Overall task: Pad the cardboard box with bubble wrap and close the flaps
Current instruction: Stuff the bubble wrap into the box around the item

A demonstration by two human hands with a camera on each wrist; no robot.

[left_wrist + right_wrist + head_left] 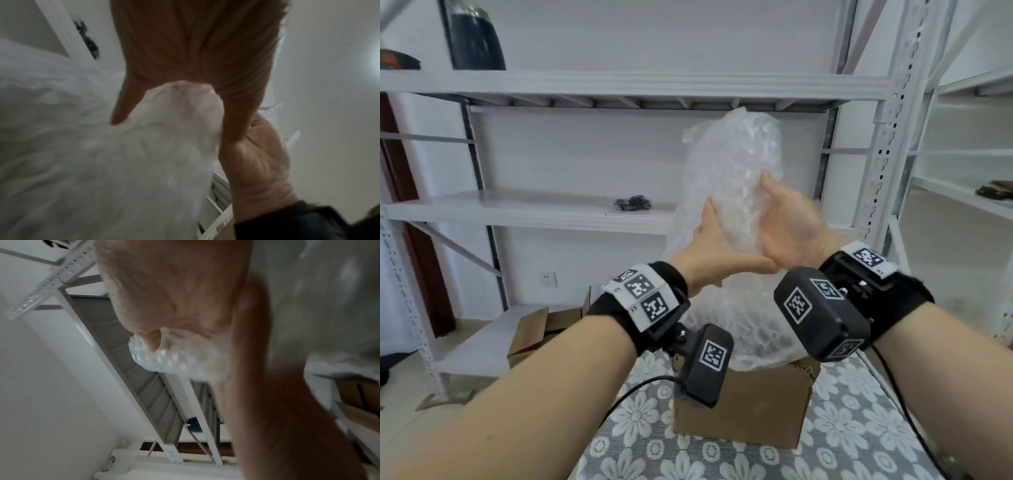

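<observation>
Bubble wrap (732,164), a tall crumpled translucent bundle, held up in the air directly above the cardboard box (739,407), lower end sagging down to the open top of the box and hiding whatever lies inside. Gripped about mid-height by 2 hands: left hand (709,253) on the near-left side of the wrap, thumb up against the plastic and fingers reaching underneath; right hand (787,222) on the right side of the wrap, thumb raised along the front, fingers curled round the back. From the left wrist view, a fold of the wrap (180,104) bunched in the fork between thumb and fingers of the left hand (195,48), the right hand (259,155) touching it just below. From the right wrist view, a knob of bubbled plastic (156,355) poking out past the curled fingers of the right hand (174,288), much blurred. Box standing on a grey floral-patterned cloth (640,445), flaps not closed. Behind the wrap, a white metal shelving rack (619,85); left of the wrap on the middle shelf, a small black tangled object (633,202); on the top shelf, far left of the wrap, a dark rounded container (474,34). Below and left of the wrap, on the lowest shelf, more open cardboard boxes (541,329). Black straps with printed square markers on both wrists.
</observation>
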